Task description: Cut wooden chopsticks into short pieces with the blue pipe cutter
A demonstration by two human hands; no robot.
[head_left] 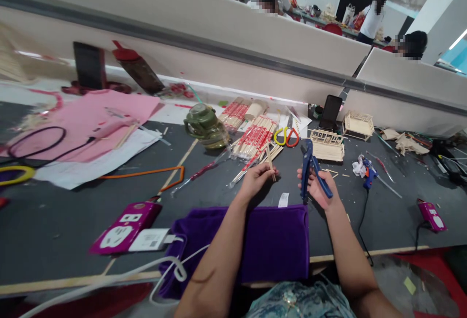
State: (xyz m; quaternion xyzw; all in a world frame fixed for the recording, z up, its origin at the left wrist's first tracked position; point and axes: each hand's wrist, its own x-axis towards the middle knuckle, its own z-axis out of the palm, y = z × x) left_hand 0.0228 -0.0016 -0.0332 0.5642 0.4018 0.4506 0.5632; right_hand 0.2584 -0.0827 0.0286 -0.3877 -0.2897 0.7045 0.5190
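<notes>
My left hand (260, 178) is closed around a couple of thin wooden sticks (270, 160), which point up and away from me. In my right hand (323, 189) is a blue hand cutter (309, 169), its head up and its handles spread in the palm. The cutter and the sticks are apart. Just beyond my left hand lie packs of wooden sticks in red-printed wrappers (253, 138). Scissors with yellow and red handles (287, 135) rest behind the gap between my hands. A small slatted wooden model (326, 145) stands beyond my right hand.
A folded purple cloth (277, 245) lies under my forearms. To the left are a green jug (206, 126), a magenta power strip (127, 225) and a pink sheet (83, 118). On the right sit a blue glue gun (369, 176) with its cord and a second wooden model (358, 124).
</notes>
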